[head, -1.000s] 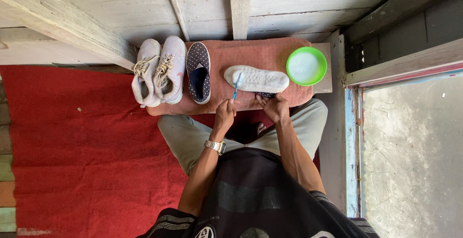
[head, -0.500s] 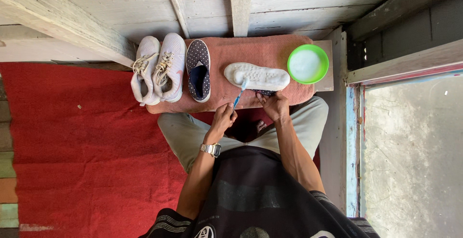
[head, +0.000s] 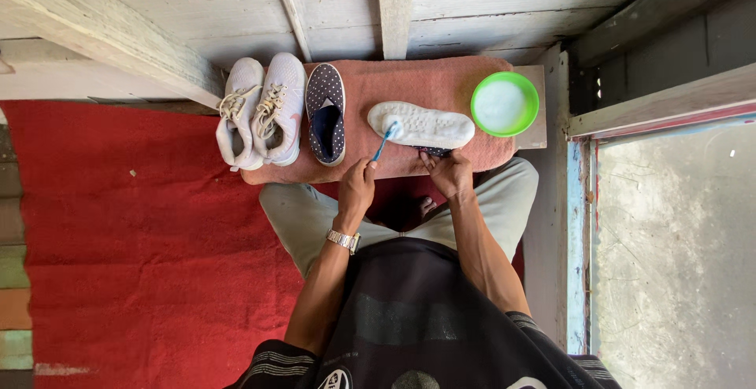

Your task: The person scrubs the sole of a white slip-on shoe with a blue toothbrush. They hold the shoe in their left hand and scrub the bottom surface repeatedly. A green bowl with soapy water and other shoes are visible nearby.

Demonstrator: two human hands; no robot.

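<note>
Head view: left hand (head: 358, 188) grips blue plastic toothbrush (head: 385, 140), bristles on upturned white rubber shoe sole (head: 421, 125); right hand (head: 450, 175) clamps sole's near edge. Left of sole: navy dotted slip-on (head: 325, 113), untouched.

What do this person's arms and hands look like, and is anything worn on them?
Both forearms are bare from the elbows down. The left hand has a silver metal-band wristwatch at the wrist. The right hand shows nothing worn: no watch, no glove. Near the bottom of the view, short dark sleeves with thin pale stripes cover the upper arms. No gloves on either hand.
</note>
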